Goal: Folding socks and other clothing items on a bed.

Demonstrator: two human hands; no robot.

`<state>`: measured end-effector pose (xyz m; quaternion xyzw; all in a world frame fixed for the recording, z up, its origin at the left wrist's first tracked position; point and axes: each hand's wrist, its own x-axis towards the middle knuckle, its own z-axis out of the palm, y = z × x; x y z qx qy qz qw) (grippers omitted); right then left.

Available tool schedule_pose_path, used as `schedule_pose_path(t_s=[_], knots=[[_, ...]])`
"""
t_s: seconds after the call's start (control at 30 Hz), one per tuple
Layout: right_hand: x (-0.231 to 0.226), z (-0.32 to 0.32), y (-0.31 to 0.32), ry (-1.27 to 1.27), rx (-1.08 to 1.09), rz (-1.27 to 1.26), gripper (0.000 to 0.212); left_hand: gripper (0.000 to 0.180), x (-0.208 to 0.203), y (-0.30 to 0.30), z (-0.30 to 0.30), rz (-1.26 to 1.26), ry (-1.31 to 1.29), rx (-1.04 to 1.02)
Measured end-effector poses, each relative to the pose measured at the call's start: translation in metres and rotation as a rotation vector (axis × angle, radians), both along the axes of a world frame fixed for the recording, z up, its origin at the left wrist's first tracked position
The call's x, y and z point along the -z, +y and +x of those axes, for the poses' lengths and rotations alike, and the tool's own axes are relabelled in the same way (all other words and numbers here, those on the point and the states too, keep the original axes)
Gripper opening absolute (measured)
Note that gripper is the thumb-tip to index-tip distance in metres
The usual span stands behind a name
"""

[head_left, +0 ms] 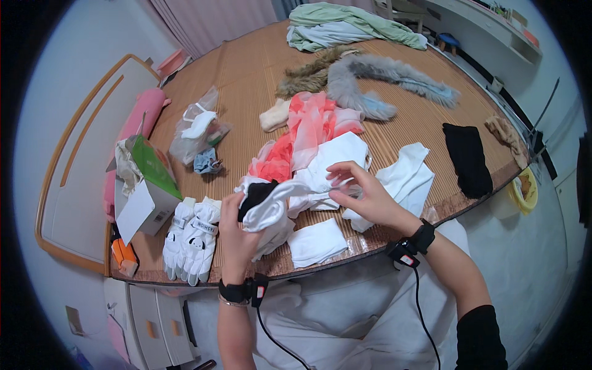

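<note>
My left hand (235,227) is closed round a bunched white cloth piece (268,211), sock-like, with a black part (258,196) at its top. It is held up above the mat's near edge. My right hand (365,196) is close by on the right, its thumb and fingers curved and apart, with nothing plainly between them. Beyond it lies a heap of white cloth (339,157). A folded white cloth (317,242) lies in front, and another white garment (407,176) spreads out to the right. White padded gloves (192,240) lie left of my left hand.
Coral and pink sheer scarves (305,126), grey fur (357,77) and brown fur (308,75) lie farther back. Black folded cloth (465,160) is at right, near a yellow-lined bin (525,192). An open box (148,197) and a clear bag (196,139) stand at left.
</note>
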<state>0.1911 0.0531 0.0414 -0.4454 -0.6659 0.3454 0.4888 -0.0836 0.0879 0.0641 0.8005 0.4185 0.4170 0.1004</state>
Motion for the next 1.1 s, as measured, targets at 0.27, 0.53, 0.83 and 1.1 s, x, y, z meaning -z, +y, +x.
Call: schedule_pose_path(t_s=[0.27,0.53,0.83,1.1], knots=[[0.027,-0.009,0.01,0.658,-0.451,-0.428,0.058,0.077,0.001,-0.033,0.009,-0.821,-0.67,0.461],[0.017,-0.035,-0.014,0.79,-0.597,-0.708,0.062,0.09,0.032,-0.026,-0.011,-1.064,-0.679,0.67],[0.013,-0.039,-0.014,0.837,-0.652,-0.797,0.063,0.094,0.072,-0.018,-0.031,-1.111,-0.804,0.719],[0.016,-0.036,-0.017,0.732,-0.692,-0.836,0.054,0.062,0.046,-0.027,-0.031,-1.195,-1.126,0.604]])
